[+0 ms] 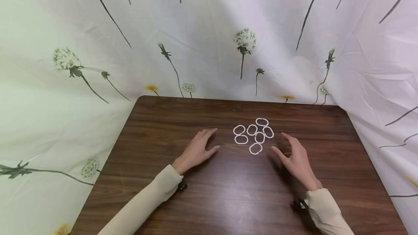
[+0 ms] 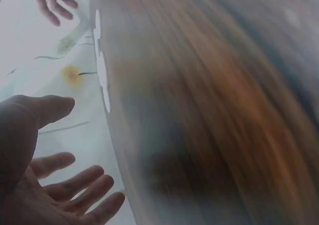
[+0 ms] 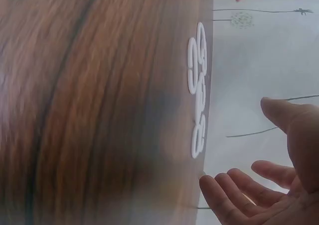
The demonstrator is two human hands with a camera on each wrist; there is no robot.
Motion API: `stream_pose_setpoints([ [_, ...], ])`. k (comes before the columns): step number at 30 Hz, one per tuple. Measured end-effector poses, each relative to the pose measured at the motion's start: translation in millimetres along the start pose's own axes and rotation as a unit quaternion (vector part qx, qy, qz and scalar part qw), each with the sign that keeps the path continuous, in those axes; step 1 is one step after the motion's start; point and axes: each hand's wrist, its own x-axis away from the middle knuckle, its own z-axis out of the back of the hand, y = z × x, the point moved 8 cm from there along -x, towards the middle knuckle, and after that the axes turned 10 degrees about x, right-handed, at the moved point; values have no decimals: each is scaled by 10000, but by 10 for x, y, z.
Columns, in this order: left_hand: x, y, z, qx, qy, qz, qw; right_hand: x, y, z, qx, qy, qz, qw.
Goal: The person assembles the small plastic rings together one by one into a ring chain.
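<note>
Several white oval rings (image 1: pixel 241 139), each with a small gap in its loop, lie in a loose cluster on the brown table. Some of them touch or overlap. To the left of the cluster hovers my left hand (image 1: pixel 196 148), thumb and fingers spread, holding nothing. On the other side my right hand (image 1: pixel 296 157) is nearer to the rings, its fingers apart and nothing held. The right wrist view shows the rings (image 3: pixel 198 100) edge-on, beyond the fingers. From the left wrist the rings (image 2: pixel 102 70) look like a thin white strip.
The wood-grain table (image 1: pixel 209 206) has rounded far corners. A white cloth (image 1: pixel 209 46) printed with dandelions hangs behind it and along both sides. Dark bands with small devices (image 1: pixel 300 203) sit at both wrists, below light sleeves.
</note>
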Motion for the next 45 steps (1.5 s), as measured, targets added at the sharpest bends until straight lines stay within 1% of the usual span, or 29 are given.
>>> stream_pose_setpoints([
  [2,-17,5,-23,78,22,45,10000,8,4,-41,-115,-41,-40,9999],
  [5,-45,15,-45,352,89,110,9993,14,11,-95,-247,-72,-80,9996],
  [10,-108,27,-76,996,161,223,9946,11,28,-182,-573,-184,-228,9979],
  [15,-200,15,-122,1363,196,389,9897,4,51,-263,-542,-224,-425,9974],
  [20,-275,54,-190,1311,195,389,9904,0,57,-337,-394,-293,-562,9972],
  [24,-306,93,-265,1169,148,419,9922,0,47,-406,-388,-467,-625,9962],
  [28,-337,114,-313,1048,174,443,9934,-6,34,-462,-381,-614,-647,9953],
  [34,-393,117,-403,930,84,646,9935,-39,-4,-502,-336,-600,-592,9959],
  [41,-460,169,-476,659,109,617,9959,-78,-71,-529,-208,-590,-520,9967],
  [45,-502,194,-502,660,143,691,9953,-94,-97,-564,-76,-643,-542,9964],
])
